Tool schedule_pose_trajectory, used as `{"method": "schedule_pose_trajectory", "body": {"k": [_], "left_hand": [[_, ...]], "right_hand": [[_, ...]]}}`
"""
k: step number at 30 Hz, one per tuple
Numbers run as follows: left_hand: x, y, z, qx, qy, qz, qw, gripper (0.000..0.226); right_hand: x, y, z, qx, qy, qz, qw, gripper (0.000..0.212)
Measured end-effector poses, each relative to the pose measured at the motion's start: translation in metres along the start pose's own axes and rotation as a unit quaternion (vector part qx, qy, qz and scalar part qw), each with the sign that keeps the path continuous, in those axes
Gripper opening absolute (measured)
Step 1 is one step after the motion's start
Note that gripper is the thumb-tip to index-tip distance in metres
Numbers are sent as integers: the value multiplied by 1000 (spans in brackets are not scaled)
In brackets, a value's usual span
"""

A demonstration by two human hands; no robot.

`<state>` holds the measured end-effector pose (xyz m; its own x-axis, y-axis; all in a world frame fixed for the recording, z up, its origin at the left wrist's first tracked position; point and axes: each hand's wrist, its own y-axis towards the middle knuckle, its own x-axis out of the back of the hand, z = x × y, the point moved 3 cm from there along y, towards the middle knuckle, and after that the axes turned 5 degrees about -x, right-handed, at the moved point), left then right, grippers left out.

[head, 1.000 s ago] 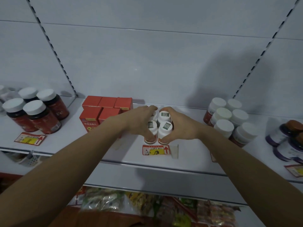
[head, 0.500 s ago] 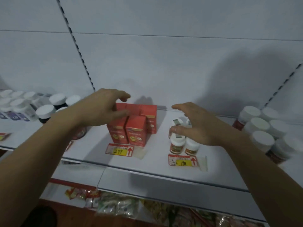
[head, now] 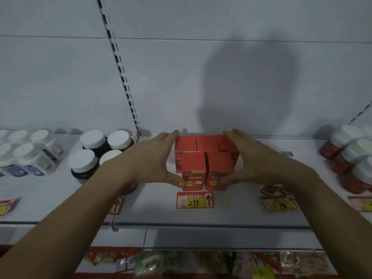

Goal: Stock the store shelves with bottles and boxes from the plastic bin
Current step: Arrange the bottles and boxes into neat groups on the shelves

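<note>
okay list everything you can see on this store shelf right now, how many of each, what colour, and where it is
Red cardboard boxes: five visible, red, shelf centre, three behind two.
Dark jars with white lids: four visible, left of the boxes.
Pale bottles with white caps: several, purple labels, far left.
Red-labelled bottles with white caps: several, far right.
Red and yellow price tag: one, reads 299, in front of the boxes.
Other price tags: several, blurred, along the shelf front.
White metal shelf: one.
Packaged goods: multicoloured, lower shelf, blurred.
Left hand: fingers straight, against the boxes' left side.
Right hand: fingers straight, against their right side.
</note>
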<state>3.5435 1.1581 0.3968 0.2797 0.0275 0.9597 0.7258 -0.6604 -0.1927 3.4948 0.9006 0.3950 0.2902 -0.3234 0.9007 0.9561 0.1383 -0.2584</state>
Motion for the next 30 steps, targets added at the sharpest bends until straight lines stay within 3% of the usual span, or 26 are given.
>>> {"method": "schedule_pose_trajectory", "body": {"k": [8, 15, 26, 30], "left_hand": [[-21, 14, -8, -40, 19, -53, 998, 115], [-20, 11, -17, -14, 28, -50, 998, 119], [14, 30, -43, 4, 87, 7, 996, 144], [28, 7, -40, 20, 75, -7, 997, 139]], "right_hand": [[-13, 4, 5, -1, 34, -48, 998, 123], [-16, 0, 13, -11, 3, -62, 998, 121], [19, 13, 15, 1, -111, 46, 993, 146], [30, 5, 14, 27, -131, -12, 991, 136]]}}
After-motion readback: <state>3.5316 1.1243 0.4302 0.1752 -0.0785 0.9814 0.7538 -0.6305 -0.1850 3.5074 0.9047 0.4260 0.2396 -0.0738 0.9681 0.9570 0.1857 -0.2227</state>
